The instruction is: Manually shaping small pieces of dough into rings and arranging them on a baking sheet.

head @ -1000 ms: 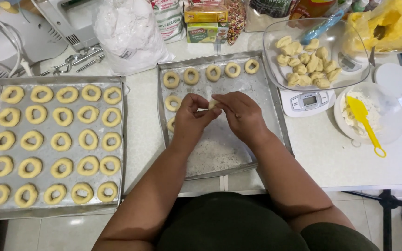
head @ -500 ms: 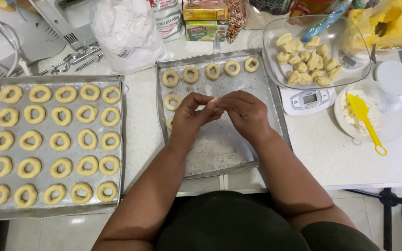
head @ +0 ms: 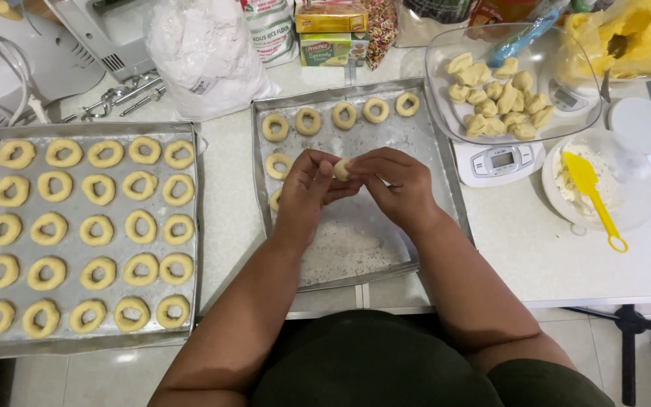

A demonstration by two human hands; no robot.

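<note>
At frame centre, the left hand [head: 307, 192] and right hand [head: 397, 185] meet, fingertips pinching one small dough piece [head: 342, 169] between them above the middle tray [head: 356, 249]. That tray carries five rings along its top edge and a few down its left side; its floured lower half lies bare. The left tray [head: 84, 234] looks full of dough rings [head: 101, 230]. Unshaped lumps wait in the glass bowl [head: 506, 83] on the scale [head: 500, 160], upper right. The bowl rim overhangs the tray's right corner.

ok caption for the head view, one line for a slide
Both hands, left and right, pinch a dough piece over a half-filled tray, beside a full tray of dough rings.
</note>
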